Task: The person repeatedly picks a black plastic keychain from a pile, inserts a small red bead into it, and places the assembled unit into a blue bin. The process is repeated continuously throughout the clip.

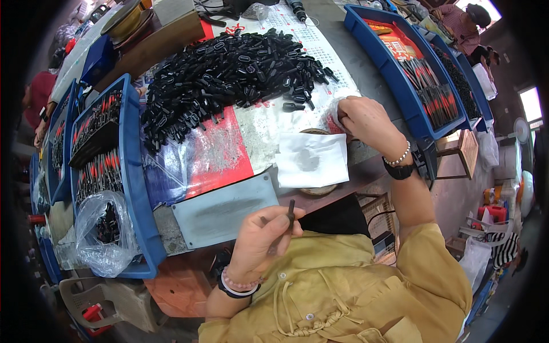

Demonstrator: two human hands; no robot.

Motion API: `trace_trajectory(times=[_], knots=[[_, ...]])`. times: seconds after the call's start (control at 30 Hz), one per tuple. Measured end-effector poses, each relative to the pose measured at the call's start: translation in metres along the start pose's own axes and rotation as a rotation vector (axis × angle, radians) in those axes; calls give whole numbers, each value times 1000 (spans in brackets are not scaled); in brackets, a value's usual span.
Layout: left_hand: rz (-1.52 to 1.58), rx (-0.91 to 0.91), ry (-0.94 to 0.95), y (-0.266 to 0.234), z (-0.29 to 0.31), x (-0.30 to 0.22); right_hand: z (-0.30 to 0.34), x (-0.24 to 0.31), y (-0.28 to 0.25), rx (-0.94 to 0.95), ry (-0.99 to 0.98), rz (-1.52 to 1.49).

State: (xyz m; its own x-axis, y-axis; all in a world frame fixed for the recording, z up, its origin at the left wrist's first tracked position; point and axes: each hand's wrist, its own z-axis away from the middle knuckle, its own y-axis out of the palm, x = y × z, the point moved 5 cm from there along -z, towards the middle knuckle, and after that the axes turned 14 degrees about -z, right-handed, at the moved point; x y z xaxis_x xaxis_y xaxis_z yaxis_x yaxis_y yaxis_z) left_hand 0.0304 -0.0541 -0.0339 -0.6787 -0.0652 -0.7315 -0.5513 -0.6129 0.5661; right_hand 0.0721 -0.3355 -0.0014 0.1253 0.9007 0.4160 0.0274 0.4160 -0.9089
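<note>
Yellow shirt [337, 268] nearest, the left grip [262, 237] pinches a slim dark rod [291, 208] whose upper end juts out.

Dial centred on our view. Our left hand [257, 237] sits at 6 o'clock, close in front of our body. Left forearm [222, 303] rises from 7 o'clock, aimed toward 1. Left thumb [277, 227] lies uppermost, its tip pressed toward the index finger in a tight pinch; the other fingers curl, partly hidden.

Our right hand [369, 123] is at 2 o'clock, reaching farther out than the left. Right forearm [416, 203] runs up from 4 o'clock, pointing toward 11; at the right wrist [394, 150] we bend, fingers bent and directed toward 10, back of hand upward. Hands well apart.
</note>
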Motion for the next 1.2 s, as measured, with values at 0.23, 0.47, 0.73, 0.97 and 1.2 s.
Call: trace_trajectory(times=[0.23,0.47,0.73,0.97,1.2], knots=[[-90,-45,-23,4,-1,3,10,0,-8,-150,19,-192],[-123,-17,-21,16,-3,3,18,-3,-13,-260,-77,-261],[-95,37,-102,25,-6,12,23,-7,-14,-345,-105,-421],[-93,-3,-89,25,-8,14,28,-2,-19,-300,-50,-360],[-54,11,-87,23,-5,12,81,53,-13,153,-446,-316]])
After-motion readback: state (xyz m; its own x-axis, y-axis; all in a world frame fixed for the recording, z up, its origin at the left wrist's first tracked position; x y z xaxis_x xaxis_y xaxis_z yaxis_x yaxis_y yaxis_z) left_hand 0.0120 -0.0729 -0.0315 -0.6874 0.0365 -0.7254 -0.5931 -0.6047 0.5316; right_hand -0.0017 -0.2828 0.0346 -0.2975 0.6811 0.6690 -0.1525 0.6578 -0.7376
